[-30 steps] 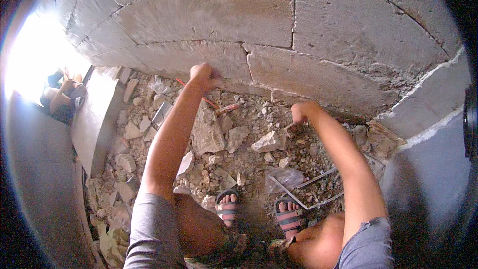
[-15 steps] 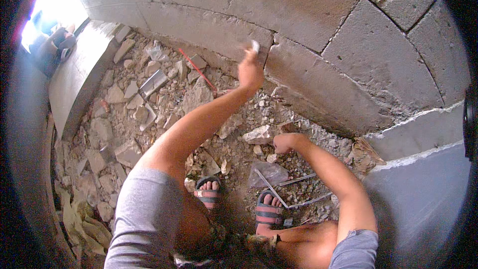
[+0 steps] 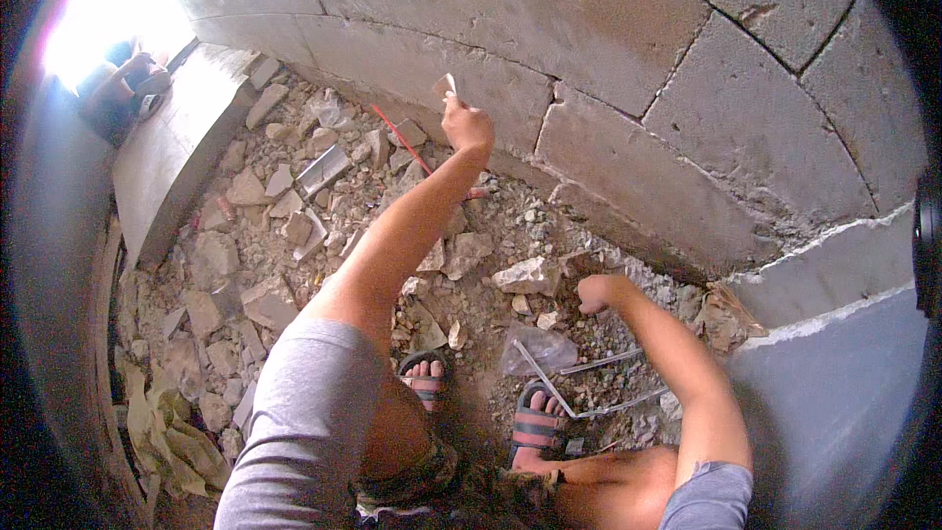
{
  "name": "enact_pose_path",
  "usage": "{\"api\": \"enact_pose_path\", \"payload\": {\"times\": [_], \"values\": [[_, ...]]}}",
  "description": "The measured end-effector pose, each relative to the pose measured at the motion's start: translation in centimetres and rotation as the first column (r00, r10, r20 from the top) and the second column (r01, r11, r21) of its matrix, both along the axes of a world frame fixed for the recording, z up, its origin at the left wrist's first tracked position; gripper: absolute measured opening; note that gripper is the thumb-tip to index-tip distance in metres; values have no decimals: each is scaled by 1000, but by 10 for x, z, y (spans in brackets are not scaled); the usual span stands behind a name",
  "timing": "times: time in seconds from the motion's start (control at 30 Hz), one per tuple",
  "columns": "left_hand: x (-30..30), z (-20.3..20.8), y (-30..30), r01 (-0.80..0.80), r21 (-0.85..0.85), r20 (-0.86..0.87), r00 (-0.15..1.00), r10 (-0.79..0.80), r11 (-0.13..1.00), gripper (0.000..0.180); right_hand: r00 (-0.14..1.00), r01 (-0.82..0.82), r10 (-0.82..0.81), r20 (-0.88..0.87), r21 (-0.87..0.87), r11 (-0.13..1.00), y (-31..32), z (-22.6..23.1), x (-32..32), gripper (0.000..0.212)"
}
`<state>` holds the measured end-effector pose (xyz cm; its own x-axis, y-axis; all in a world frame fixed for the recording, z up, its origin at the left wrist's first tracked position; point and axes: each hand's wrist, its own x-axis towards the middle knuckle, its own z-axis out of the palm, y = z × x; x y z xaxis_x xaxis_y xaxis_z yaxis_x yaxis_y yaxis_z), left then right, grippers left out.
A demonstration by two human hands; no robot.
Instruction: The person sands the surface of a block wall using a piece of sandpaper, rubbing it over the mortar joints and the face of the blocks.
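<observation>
My left hand (image 3: 467, 128) is closed around a small scraper (image 3: 446, 85), its pale flat blade up at the block wall (image 3: 417, 54). The blade is at the lowest course, left of a vertical joint. From this angle I cannot tell whether the blade touches the wall. My right hand (image 3: 595, 294) is curled into a loose fist, low over the rubble beside a pale stone (image 3: 530, 277). Its fingers are turned away, so anything inside them is hidden.
Broken stones (image 3: 270, 302) cover the ground to the left. A red rod (image 3: 400, 137) lies near the wall. Bent metal strips (image 3: 542, 378) and a clear plastic bag (image 3: 538, 348) lie before my sandalled feet. Another person (image 3: 123, 88) is at the far left, beside a grey slab (image 3: 172, 142).
My left hand has moved leftward along the wall with the scraper, away from the vertical joint. The right hand stays curled, slightly farther right of the pale stone. The whole view has shifted a little.
</observation>
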<state>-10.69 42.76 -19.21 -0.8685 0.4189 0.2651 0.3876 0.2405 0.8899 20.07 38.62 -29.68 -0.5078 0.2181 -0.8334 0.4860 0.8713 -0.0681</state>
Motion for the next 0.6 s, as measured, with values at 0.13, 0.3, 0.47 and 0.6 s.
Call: {"api": "enact_pose_path", "payload": {"times": [0.13, 0.3, 0.47, 0.6], "values": [[12, -3, 0, 121, 28, -99, 988, -117, 992, 45, 1000, -10, 10, 16, 17, 1000, -15, 6, -13, 34], [47, -25, -21, 397, 70, -219, 901, -374, 915, 48, 999, -25, 25, -23, -21, 999, -23, 18, -31, 33], [67, -3, -51, 554, -115, -104, 819, -564, 825, 44, 990, -26, 30, -140, 25, 999, -16, 7, -37, 32], [-29, -28, -33, 159, 110, 20, 986, -163, 981, 41, 976, -80, 81, -202, 15, 997, -14, 11, -55, 32]]}}
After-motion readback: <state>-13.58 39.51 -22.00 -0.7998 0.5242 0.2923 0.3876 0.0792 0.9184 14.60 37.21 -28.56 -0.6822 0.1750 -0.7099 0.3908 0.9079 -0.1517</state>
